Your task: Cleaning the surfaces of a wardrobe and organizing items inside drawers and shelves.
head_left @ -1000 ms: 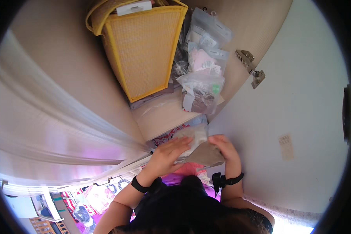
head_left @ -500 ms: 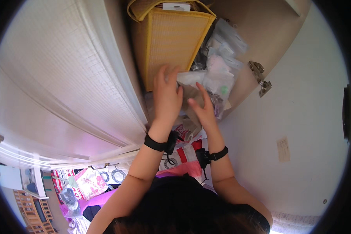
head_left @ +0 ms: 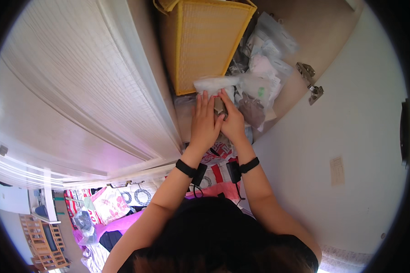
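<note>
My left hand (head_left: 205,122) lies with its fingers stretched out on a clear plastic bag (head_left: 184,109). Close beside it, my right hand (head_left: 232,122) is also open, its fingers extended over a brownish packed item (head_left: 220,104) that shows between the two hands. Just past my fingertips is a white, plastic-wrapped bundle (head_left: 214,83). To the right of my right hand sits a clear zip bag with dark contents (head_left: 253,109). What lies under my palms is hidden.
A yellow woven box (head_left: 209,45) stands inside the cabinet, behind my hands. Several clear bags (head_left: 269,43) are heaped to its right. A white ribbed door (head_left: 91,91) flanks the left; a white panel with a metal hinge (head_left: 310,84) flanks the right. Colourful bedding (head_left: 118,204) lies below.
My hands have come closer together and lie flatter on the bags. The white bundle now shows in front of the box. The whole view has shifted slightly.
</note>
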